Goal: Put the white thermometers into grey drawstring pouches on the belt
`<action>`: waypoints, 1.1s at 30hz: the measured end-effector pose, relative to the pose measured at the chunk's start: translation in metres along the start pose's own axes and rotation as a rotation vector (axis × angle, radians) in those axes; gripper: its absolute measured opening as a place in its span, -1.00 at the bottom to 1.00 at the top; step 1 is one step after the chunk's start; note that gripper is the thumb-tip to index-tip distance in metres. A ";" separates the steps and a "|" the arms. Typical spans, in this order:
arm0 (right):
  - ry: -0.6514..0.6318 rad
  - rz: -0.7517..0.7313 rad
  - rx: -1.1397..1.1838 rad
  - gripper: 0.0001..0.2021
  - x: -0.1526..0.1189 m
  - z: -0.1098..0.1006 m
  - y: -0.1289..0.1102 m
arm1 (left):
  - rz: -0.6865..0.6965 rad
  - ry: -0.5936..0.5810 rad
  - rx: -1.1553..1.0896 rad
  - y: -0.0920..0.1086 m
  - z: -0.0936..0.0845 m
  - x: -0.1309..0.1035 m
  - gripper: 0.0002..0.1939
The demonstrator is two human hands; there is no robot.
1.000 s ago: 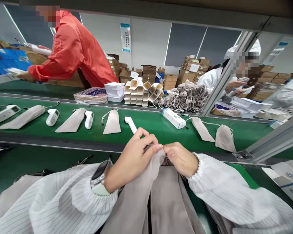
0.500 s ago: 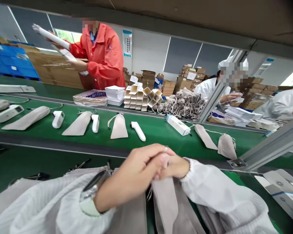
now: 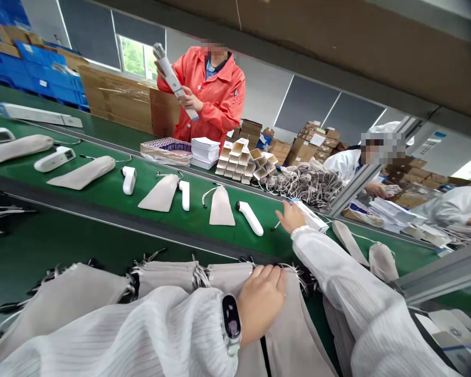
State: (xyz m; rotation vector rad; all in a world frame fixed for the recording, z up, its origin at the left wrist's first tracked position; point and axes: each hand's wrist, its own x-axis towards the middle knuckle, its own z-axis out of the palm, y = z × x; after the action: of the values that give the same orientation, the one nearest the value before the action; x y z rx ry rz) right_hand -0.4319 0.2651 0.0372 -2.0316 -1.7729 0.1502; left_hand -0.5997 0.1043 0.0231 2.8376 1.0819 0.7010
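My left hand [image 3: 262, 299], with a dark smartwatch on the wrist, is closed on the top end of a beige drawstring pouch [image 3: 288, 330] in a row of pouches at the near edge. Farther forward, my right hand [image 3: 291, 215] reaches over the green conveyor belt with its fingers apart, beside a white box [image 3: 312, 217]. A small cord end shows just below its fingers. To the left of that hand lie a white handheld thermometer [image 3: 250, 218] and a beige pouch [image 3: 222, 207].
More pouches and thermometers lie along the belt [image 3: 196, 230]. Behind it are a booklet stack [image 3: 204, 152], open cartons [image 3: 237, 162] and a pouch heap [image 3: 306, 180]. A slanted metal post [image 3: 355, 183] stands at right. A person in red [image 3: 223, 94] holds flat cartons.
My hands, together before, have separated: the right moved forward over the belt, the left down onto the pouches. The view has shifted, and the person in red has tilted the cartons more upright.
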 end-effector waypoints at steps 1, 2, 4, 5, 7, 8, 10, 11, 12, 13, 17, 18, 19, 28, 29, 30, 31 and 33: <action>-0.035 -0.069 0.017 -0.53 0.002 0.008 -0.013 | 0.007 -0.024 0.006 -0.002 0.000 0.001 -0.75; -0.076 -0.126 0.038 -0.51 0.004 0.017 -0.025 | 0.012 -0.048 0.013 -0.003 -0.001 0.002 -0.78; -0.148 -0.186 0.084 -0.46 0.008 0.033 -0.043 | 0.026 -0.069 0.030 -0.004 -0.005 0.003 -0.78; -0.172 -0.191 0.107 -0.45 0.008 0.040 -0.049 | 0.037 -0.071 0.038 -0.004 -0.008 0.002 -0.77; -0.196 -0.180 0.164 -0.46 0.006 0.047 -0.053 | 0.047 -0.075 0.053 -0.004 -0.012 0.001 -0.76; -0.200 -0.172 0.198 -0.46 0.003 0.045 -0.052 | 0.046 -0.081 0.060 -0.003 -0.013 0.001 -0.77; -0.200 -0.160 0.276 -0.44 -0.009 0.029 -0.046 | 0.051 -0.102 0.069 -0.003 -0.015 0.001 -0.79; -0.197 -0.159 0.373 -0.42 -0.018 0.016 -0.042 | 0.058 -0.108 0.072 -0.004 -0.014 0.001 -0.81; -0.203 -0.163 0.516 -0.40 -0.029 0.001 -0.039 | 0.065 -0.107 0.074 -0.005 -0.014 0.001 -0.82; -0.224 -0.169 0.691 -0.37 -0.041 -0.015 -0.037 | 0.066 -0.101 0.075 -0.006 -0.013 0.002 -0.82; -0.314 -0.174 1.268 -0.29 -0.089 -0.069 -0.033 | 0.034 -0.098 0.023 -0.014 -0.017 0.008 -0.86; -0.312 -0.168 1.319 -0.31 -0.096 -0.075 -0.033 | 0.033 -0.120 -0.021 -0.016 -0.021 0.010 -0.87; -0.297 -0.163 1.352 -0.33 -0.102 -0.079 -0.032 | 0.033 -0.149 -0.081 -0.018 -0.027 0.013 -0.87; -0.468 -0.036 1.371 -0.72 -0.103 -0.065 -0.035 | -0.167 0.100 -0.538 -0.027 -0.063 0.027 -0.82; -0.532 -0.045 1.303 -0.70 -0.105 -0.062 -0.035 | -0.181 0.153 -0.537 -0.028 -0.063 0.027 -0.83; -0.589 -0.052 1.218 -0.67 -0.107 -0.059 -0.034 | -0.197 0.196 -0.534 -0.028 -0.062 0.027 -0.84; -0.634 -0.054 1.128 -0.63 -0.109 -0.056 -0.034 | -0.213 0.222 -0.534 -0.028 -0.061 0.027 -0.85; -0.662 -0.078 0.987 -0.57 -0.114 -0.050 -0.033 | -0.233 0.224 -0.557 -0.029 -0.060 0.028 -0.82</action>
State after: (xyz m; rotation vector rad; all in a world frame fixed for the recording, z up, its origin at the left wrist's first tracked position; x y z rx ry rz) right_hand -0.4634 0.1456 0.0725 -1.2211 -1.5734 1.4779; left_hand -0.6243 0.1360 0.0836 2.1688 1.0170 1.1093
